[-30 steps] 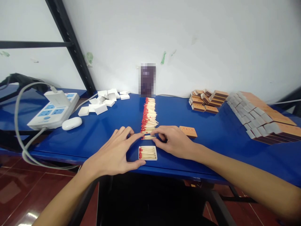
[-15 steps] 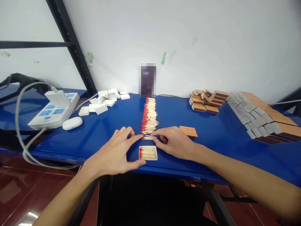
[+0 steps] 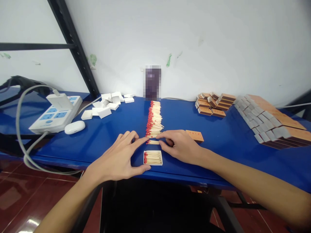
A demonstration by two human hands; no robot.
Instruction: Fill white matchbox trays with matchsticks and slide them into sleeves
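A long row of matches (image 3: 155,118) with red heads on the left runs from the wall toward me. Just in front of it lies a small separate group of matches (image 3: 153,142). My left hand (image 3: 121,155) is spread, its index fingertip by the match heads at the row's near end and its thumb by a white matchbox tray (image 3: 152,165) holding matches (image 3: 153,158). From the right, my right hand (image 3: 182,147) reaches the plain ends. Its index fingertip is by the row, its thumb tip by the small group, with a gap between them; the other fingers are curled.
An orange matchbox (image 3: 195,136) lies behind my right hand. Farther right are piled matchbox sleeves (image 3: 213,105) and a big stack of boxes (image 3: 274,121). White trays (image 3: 104,105), an earbud case (image 3: 74,127) and a power strip (image 3: 57,115) stand left.
A strip of blue table now shows between the small group of matches and the row. My right index fingertip has shifted slightly away from me; my left hand has barely moved.
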